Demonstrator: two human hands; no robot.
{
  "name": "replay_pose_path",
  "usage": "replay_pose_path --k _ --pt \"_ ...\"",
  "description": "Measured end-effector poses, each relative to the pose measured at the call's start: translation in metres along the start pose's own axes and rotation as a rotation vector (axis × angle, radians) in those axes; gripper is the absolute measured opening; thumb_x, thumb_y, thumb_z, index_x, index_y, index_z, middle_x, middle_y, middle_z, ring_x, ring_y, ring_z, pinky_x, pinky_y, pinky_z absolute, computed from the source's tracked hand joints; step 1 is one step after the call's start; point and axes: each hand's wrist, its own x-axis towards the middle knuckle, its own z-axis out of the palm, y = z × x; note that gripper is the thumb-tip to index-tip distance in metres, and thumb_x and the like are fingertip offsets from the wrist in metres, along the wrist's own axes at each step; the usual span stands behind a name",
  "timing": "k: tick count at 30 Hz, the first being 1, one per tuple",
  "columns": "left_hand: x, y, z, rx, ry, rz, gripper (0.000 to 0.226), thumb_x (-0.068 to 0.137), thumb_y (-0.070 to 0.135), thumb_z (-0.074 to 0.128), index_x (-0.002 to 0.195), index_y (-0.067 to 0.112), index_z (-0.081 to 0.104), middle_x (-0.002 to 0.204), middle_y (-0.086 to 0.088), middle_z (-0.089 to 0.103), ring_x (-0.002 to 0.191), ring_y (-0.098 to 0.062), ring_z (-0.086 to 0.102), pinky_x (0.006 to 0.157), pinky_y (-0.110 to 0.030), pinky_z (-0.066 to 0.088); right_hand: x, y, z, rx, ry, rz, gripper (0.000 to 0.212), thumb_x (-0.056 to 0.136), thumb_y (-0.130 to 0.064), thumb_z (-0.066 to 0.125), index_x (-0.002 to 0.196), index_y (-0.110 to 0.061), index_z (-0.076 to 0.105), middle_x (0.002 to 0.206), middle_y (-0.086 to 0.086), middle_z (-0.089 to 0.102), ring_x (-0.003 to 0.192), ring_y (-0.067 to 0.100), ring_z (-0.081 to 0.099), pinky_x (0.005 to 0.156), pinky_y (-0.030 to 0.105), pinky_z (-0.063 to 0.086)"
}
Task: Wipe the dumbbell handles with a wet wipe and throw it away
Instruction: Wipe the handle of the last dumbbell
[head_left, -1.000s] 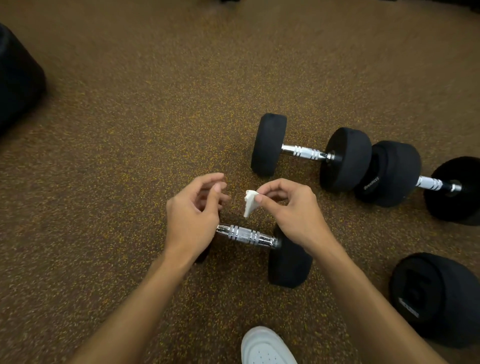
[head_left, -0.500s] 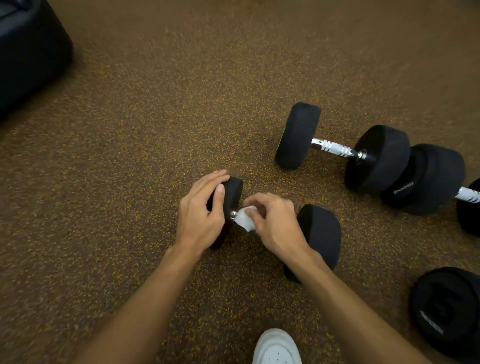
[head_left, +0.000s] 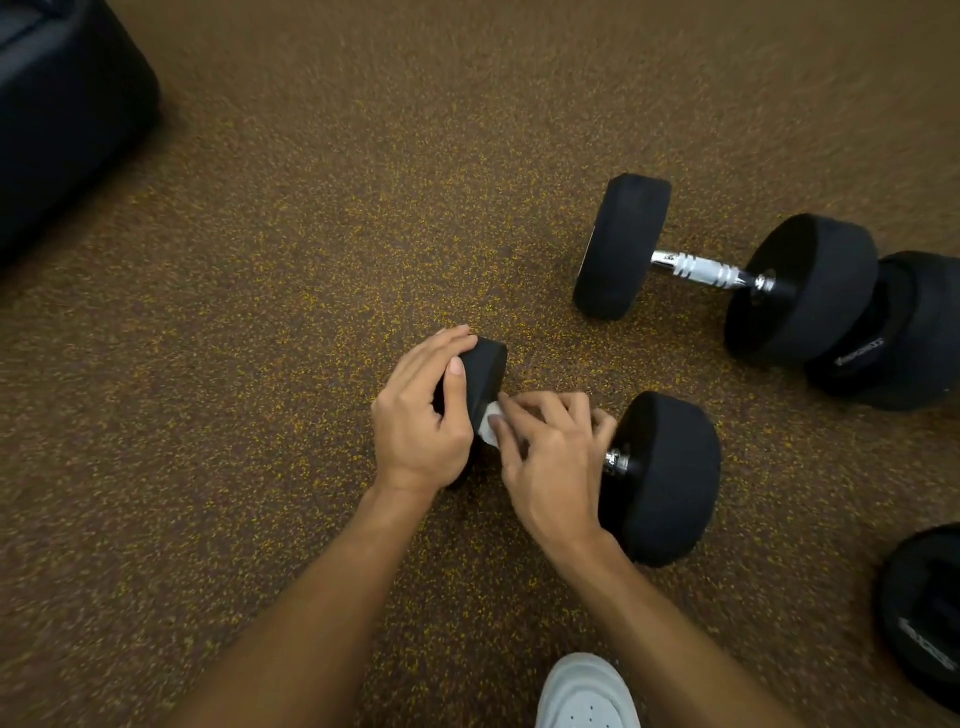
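My left hand grips the left head of the near dumbbell, fingers over its top and thumb across its face. My right hand is curled over the handle, holding the white wet wipe under its fingers, hard against that left head; most of the handle is hidden beneath it. A second dumbbell lies farther off to the right on the speckled floor. My white shoe is at the near edge.

Gym: speckled rubber floor, several black dumbbells lying about.
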Motion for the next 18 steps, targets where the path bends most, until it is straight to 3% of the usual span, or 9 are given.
replay_pose_path --k 4,8,15,18 --pt "0.0 0.001 0.0 0.017 0.004 0.014 0.032 0.107 0.012 0.049 0.125 0.01 0.076 0.134 0.003 0.073 0.132 -0.014 0.064 0.113 -0.041 0.05 -0.002 -0.002 0.002 -0.017 -0.037 0.03 0.032 0.102 -0.043 0.06 0.126 -0.031 0.078 0.117 -0.011 0.071 0.11 0.019 0.055 0.098 0.047 0.035" --pt "0.002 0.002 0.0 0.033 -0.009 -0.005 0.033 0.108 0.014 0.049 0.126 0.013 0.076 0.135 0.005 0.072 0.132 -0.012 0.064 0.114 -0.04 0.049 0.015 -0.007 0.004 -0.021 -0.14 0.117 0.032 0.104 -0.041 0.052 0.115 -0.03 0.081 0.111 -0.01 0.073 0.108 0.018 0.054 0.099 0.045 0.029" --pt "0.001 0.0 0.0 0.029 -0.005 0.005 0.033 0.108 0.014 0.049 0.126 0.013 0.076 0.135 0.004 0.072 0.132 -0.013 0.064 0.113 -0.04 0.049 0.004 -0.013 -0.004 0.111 -0.042 0.093 0.018 0.097 -0.028 0.074 0.115 -0.026 0.078 0.105 -0.009 0.076 0.106 0.013 0.056 0.101 0.045 0.034" --pt "0.001 -0.002 0.0 0.019 -0.004 0.012 0.033 0.108 0.013 0.049 0.125 0.012 0.076 0.135 0.003 0.072 0.133 -0.014 0.064 0.114 -0.04 0.049 0.017 -0.012 -0.01 0.073 -0.139 0.139 0.02 0.102 -0.03 0.066 0.116 -0.028 0.08 0.104 -0.006 0.077 0.109 0.016 0.06 0.103 0.045 0.031"
